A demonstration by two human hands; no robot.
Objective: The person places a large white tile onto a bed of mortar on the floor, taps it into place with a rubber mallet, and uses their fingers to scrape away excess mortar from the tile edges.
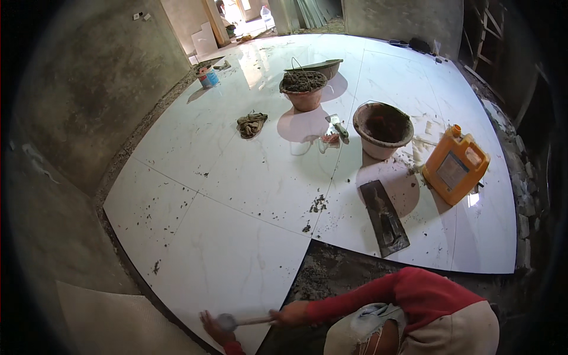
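Note:
My right hand (291, 313) grips the wooden handle of a mallet (226, 322) low over the white marbled floor tile (236, 260). Beside the mallet's round greyish head, my left hand (218, 330) is at the tile with its fingers stretched out, holding nothing. Both sleeves are red. My bent knee in torn jeans (378, 319) shows at the bottom right, by a patch of dark, rough mortar bed (331, 272) next to the tile's edge.
A long trowel float (384, 219), a yellow jerrycan (455, 165) and a dirty bucket (383, 131) stand or lie right. Farther off are a mortar-filled bucket (303, 89), a basin (325, 68), a crumpled rag (252, 125), a small trowel (339, 127) and a paint can (207, 77). Walls flank the floor.

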